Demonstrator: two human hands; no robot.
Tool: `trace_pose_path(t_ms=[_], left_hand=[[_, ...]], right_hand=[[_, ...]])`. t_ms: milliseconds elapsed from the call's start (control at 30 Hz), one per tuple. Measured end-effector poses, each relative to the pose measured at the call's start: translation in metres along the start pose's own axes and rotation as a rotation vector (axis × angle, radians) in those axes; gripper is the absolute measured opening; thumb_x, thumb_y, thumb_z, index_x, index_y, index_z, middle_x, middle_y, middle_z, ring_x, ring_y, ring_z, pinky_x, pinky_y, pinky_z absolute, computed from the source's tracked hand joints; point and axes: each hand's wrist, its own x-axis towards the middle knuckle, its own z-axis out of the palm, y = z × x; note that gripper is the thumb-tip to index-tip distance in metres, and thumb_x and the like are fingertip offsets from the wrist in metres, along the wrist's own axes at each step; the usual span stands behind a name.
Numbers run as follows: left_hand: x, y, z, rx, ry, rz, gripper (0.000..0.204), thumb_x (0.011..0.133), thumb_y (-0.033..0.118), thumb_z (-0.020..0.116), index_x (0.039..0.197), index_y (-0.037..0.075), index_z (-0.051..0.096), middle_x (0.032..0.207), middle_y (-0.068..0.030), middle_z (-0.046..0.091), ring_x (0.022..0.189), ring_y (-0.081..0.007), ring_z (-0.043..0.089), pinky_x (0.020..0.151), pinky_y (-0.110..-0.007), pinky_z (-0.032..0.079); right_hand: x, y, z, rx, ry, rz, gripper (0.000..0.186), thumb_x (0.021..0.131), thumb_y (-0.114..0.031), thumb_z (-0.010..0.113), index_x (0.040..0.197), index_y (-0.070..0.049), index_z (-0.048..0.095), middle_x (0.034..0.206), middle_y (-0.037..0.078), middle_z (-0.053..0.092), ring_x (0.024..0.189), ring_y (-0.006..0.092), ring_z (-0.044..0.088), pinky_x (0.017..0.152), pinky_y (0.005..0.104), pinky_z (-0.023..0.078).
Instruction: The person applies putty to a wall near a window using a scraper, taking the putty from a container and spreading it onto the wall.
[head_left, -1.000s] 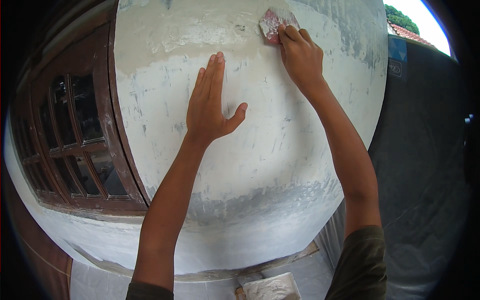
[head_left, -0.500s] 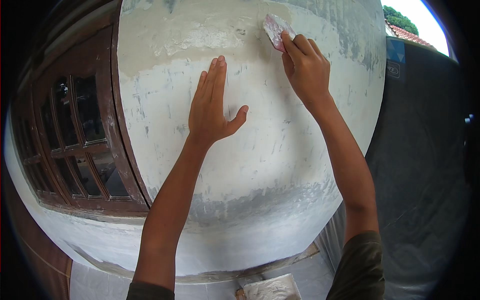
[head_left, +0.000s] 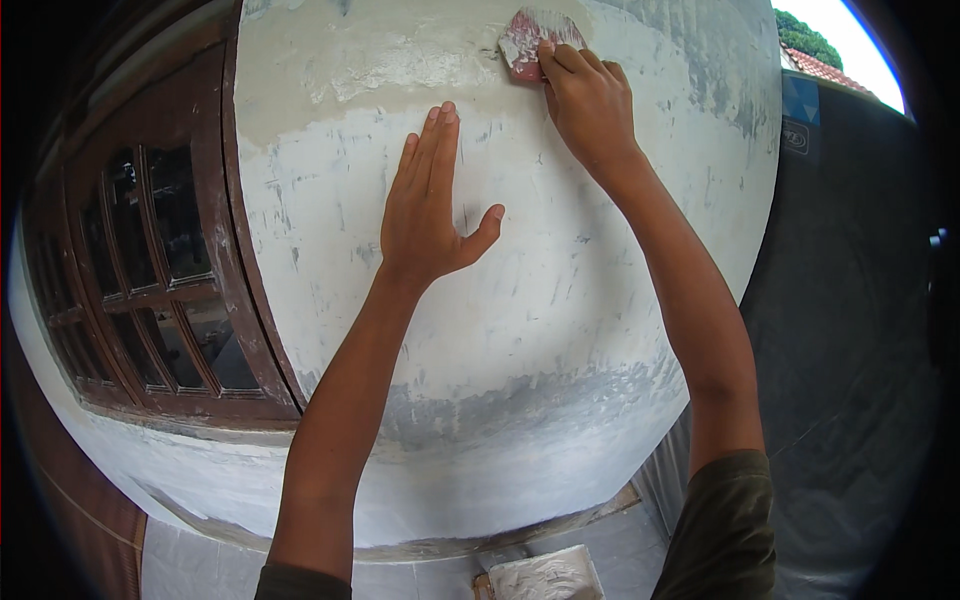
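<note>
In front of me rises a white wall (head_left: 480,330) with grey patches and a damp beige band of filler (head_left: 390,60) across its upper part. My right hand (head_left: 592,112) grips a reddish putty scraper (head_left: 530,38), its broad blade smeared with white paste and held against the wall at the upper middle. My left hand (head_left: 425,200) lies against the wall just below the beige band, fingers stretched upward and thumb out to the side. Nothing is in it.
A brown wooden window (head_left: 160,270) with dark panes borders the wall on the left. At right hangs a dark plastic sheet (head_left: 840,330). Low on the tiled floor (head_left: 400,582) sits a white-smeared board (head_left: 545,577). A tree and tiled roof show at upper right.
My right hand has moved left and slightly up with the scraper, whose blade has turned more upright. My left hand stays almost in place on the wall.
</note>
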Motion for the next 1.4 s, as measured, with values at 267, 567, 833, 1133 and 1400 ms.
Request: trace_pose_path(t_ms=[267,567,833,1133,1400], left_hand=[[0.002,0.002,0.001,0.001,-0.003,0.005,0.094,0.081,0.022,0.070,0.157,-0.004,0.023,0.162,-0.0238,0.033,0.151,-0.0406,0.030,0.122,-0.057,0.023],[0.000,0.001,-0.002,-0.002,-0.011,-0.014,0.094,0.080,0.021,0.070,0.157,-0.004,0.022,0.162,-0.0233,0.032,0.151,-0.0400,0.030,0.122,-0.056,0.023],[0.001,0.001,0.001,0.000,-0.003,-0.017,0.092,0.081,0.022,0.069,0.157,-0.004,0.024,0.162,-0.0226,0.033,0.151,-0.0396,0.031,0.121,-0.056,0.024],[0.001,0.000,0.002,-0.005,0.010,-0.005,0.092,0.082,0.023,0.070,0.157,-0.004,0.024,0.161,-0.0236,0.033,0.150,-0.0401,0.032,0.121,-0.057,0.025],[-0.001,-0.001,0.000,0.003,0.016,-0.004,0.093,0.081,0.022,0.070,0.157,-0.004,0.024,0.161,-0.0237,0.033,0.150,-0.0408,0.032,0.121,-0.057,0.025]], right_hand=[[-0.022,-0.011,-0.021,0.040,-0.069,0.021,0.028,0.083,-0.004,0.062,0.110,-0.004,0.069,0.090,0.001,0.062,0.088,0.0180,0.064,0.075,0.0380,0.045],[-0.024,-0.016,-0.056,0.169,-0.017,0.058,0.031,0.081,-0.007,0.072,0.112,-0.006,0.069,0.089,0.002,0.061,0.084,0.0183,0.063,0.070,0.0362,0.048],[0.019,0.001,-0.011,0.029,-0.015,0.011,0.033,0.085,-0.008,0.072,0.117,-0.009,0.070,0.095,0.001,0.065,0.092,0.0217,0.066,0.082,0.0385,0.052],[-0.027,-0.026,-0.025,0.056,-0.113,0.034,0.030,0.084,-0.006,0.068,0.114,-0.005,0.067,0.094,0.001,0.062,0.089,0.0193,0.064,0.078,0.0382,0.046],[-0.026,-0.026,-0.052,0.234,-0.019,0.077,0.036,0.080,-0.009,0.075,0.116,-0.008,0.069,0.090,0.001,0.062,0.086,0.0200,0.065,0.073,0.0358,0.049]])
